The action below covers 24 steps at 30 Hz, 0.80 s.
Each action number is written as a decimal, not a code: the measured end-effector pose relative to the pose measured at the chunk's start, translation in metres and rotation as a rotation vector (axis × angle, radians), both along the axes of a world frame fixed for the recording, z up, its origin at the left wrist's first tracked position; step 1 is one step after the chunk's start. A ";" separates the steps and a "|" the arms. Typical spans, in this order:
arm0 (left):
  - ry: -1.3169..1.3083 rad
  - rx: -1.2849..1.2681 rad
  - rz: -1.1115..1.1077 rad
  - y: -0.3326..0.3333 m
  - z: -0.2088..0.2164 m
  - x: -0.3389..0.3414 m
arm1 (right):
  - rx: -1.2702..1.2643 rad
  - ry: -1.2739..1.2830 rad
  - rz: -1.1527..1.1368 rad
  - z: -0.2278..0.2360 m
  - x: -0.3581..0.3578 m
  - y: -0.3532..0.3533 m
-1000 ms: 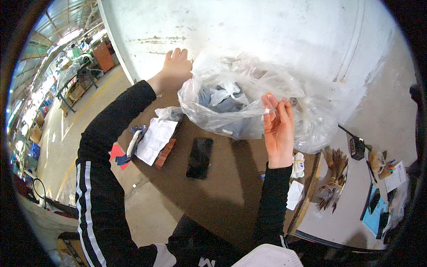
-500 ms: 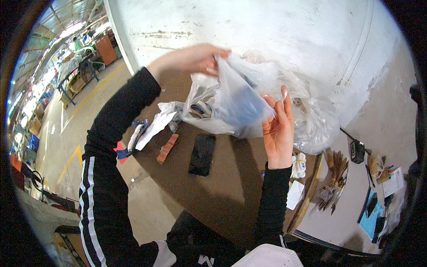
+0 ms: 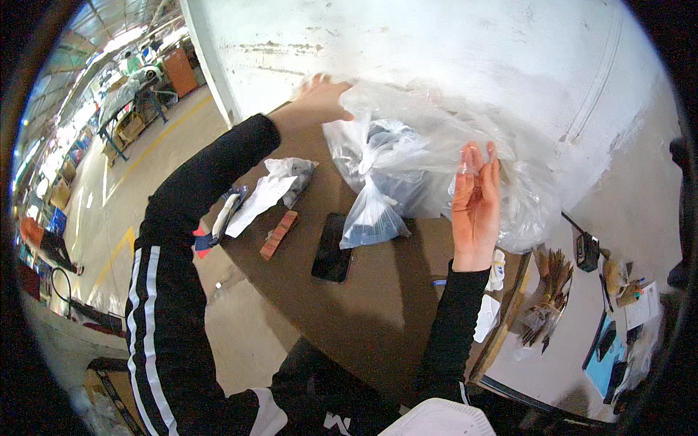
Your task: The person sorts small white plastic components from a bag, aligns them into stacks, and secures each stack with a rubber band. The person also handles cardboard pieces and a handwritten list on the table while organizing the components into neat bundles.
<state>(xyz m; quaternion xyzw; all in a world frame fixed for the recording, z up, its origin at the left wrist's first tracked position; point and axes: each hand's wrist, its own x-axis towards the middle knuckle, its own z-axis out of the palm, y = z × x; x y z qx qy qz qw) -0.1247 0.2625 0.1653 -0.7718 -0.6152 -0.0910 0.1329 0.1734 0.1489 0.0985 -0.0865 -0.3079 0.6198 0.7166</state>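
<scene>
A large clear plastic bag (image 3: 509, 189) lies bunched at the back of the brown table, against the white wall. Left of its middle sits a knotted, translucent bag (image 3: 374, 211) with dark and bluish contents I cannot make out. My left hand (image 3: 320, 102) is at the upper left edge of the plastic; its fingers are smeared by motion and partly hidden. My right hand (image 3: 476, 207) is raised in front of the plastic, palm turned in and fingers stretched upward, touching or just before the film. A black phone (image 3: 332, 251) lies just left of the knotted bag.
On the table's left are a white paper (image 3: 262, 206), a grey crumpled packet (image 3: 299, 182) and a reddish-brown strip (image 3: 278, 235). White gloves (image 3: 497, 271) lie near my right wrist. Beyond the table's right edge are brown strips (image 3: 547, 291), a handheld radio (image 3: 586, 249) and a blue folder (image 3: 602, 356).
The bluish bag was held up between both hands; now it rests knotted on the table, covering the phone's edge. My left hand moved left and back, my right hand slightly right.
</scene>
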 end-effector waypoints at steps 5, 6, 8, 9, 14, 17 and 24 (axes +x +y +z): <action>-0.063 0.478 -0.345 -0.003 -0.016 0.001 | 0.004 -0.005 -0.025 -0.001 -0.002 -0.001; -0.288 0.525 -0.400 -0.015 -0.023 0.009 | -0.014 -0.035 -0.015 -0.002 0.002 0.000; -0.492 0.569 -0.405 -0.075 -0.059 0.042 | -0.042 -0.086 -0.019 -0.002 0.016 0.001; -0.492 0.468 -0.456 -0.099 -0.090 0.048 | -0.040 -0.056 -0.008 -0.002 0.018 0.001; -0.524 -0.126 -0.066 -0.145 -0.164 0.028 | -0.029 -0.038 0.053 -0.003 0.005 0.001; -0.443 -0.194 -0.160 -0.123 -0.176 0.019 | -0.041 -0.132 0.038 0.000 0.005 -0.002; -0.662 -0.358 -0.280 -0.126 -0.180 0.018 | -0.080 -0.205 -0.001 0.008 0.003 -0.011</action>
